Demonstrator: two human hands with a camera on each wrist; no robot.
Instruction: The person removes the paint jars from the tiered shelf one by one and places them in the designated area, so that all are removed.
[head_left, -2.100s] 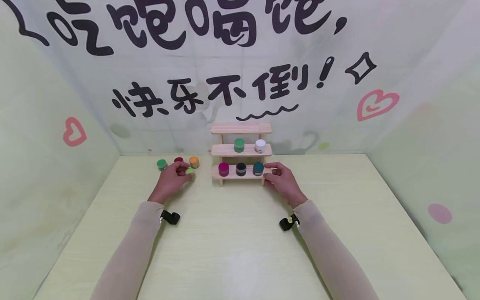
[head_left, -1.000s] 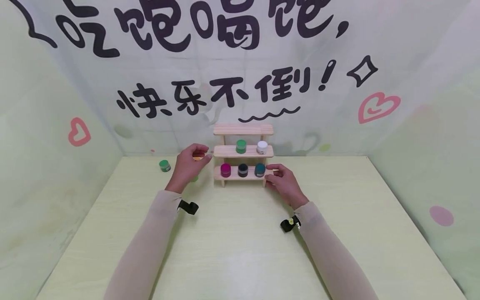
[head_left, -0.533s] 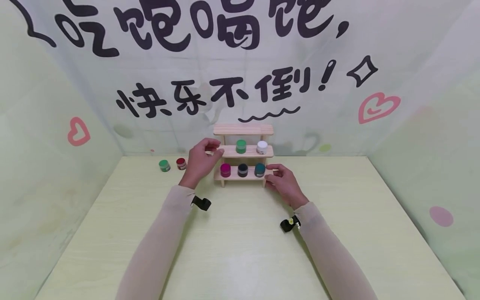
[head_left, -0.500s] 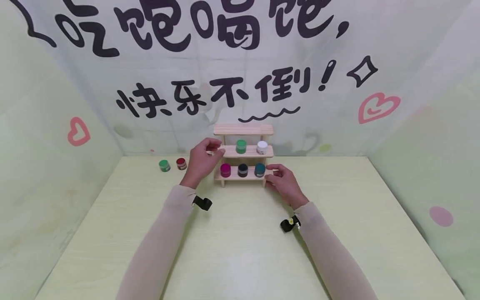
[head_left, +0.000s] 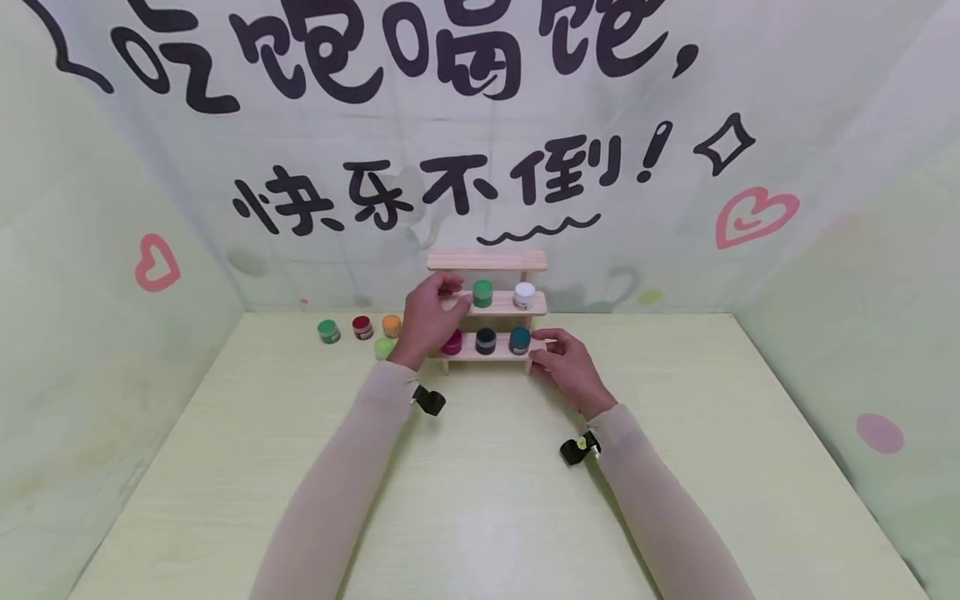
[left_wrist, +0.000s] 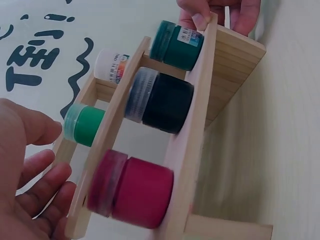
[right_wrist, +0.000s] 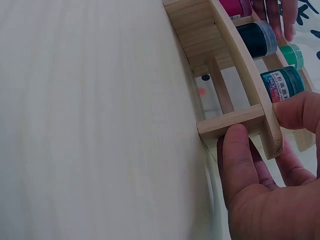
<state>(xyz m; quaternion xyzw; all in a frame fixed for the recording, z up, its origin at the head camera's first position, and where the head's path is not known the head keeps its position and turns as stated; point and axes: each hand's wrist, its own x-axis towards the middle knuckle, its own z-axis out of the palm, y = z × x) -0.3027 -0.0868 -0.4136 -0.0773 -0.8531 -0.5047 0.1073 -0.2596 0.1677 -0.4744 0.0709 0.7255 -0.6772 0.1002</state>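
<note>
A three-tier wooden display stand (head_left: 487, 260) stands by the back wall. My left hand (head_left: 433, 315) hovers at the left part of its middle tier, fingers loosely bent and holding nothing. In the left wrist view the thumb is close to the green paint jar (left_wrist: 84, 124); whether they touch I cannot tell. A white paint jar (head_left: 524, 295) shares that tier. Below stand magenta (left_wrist: 132, 190), black (head_left: 486, 341) and teal (head_left: 519, 340) paint jars. My right hand (head_left: 572, 371) grips the stand's lower right end, thumb by the board and a finger against the leg (right_wrist: 230, 121).
Left of the stand, green (head_left: 328, 331), red (head_left: 362, 327), orange (head_left: 392, 325) and light green (head_left: 383, 348) jars sit on the pale table (head_left: 480, 500). A printed cloth wall (head_left: 337, 267) rises behind, with side walls left and right.
My left hand has left the light green jar and moved right, empty, to the middle tier, uncovering the loose jars. My right hand has stayed on the stand; the jars on it look unmoved.
</note>
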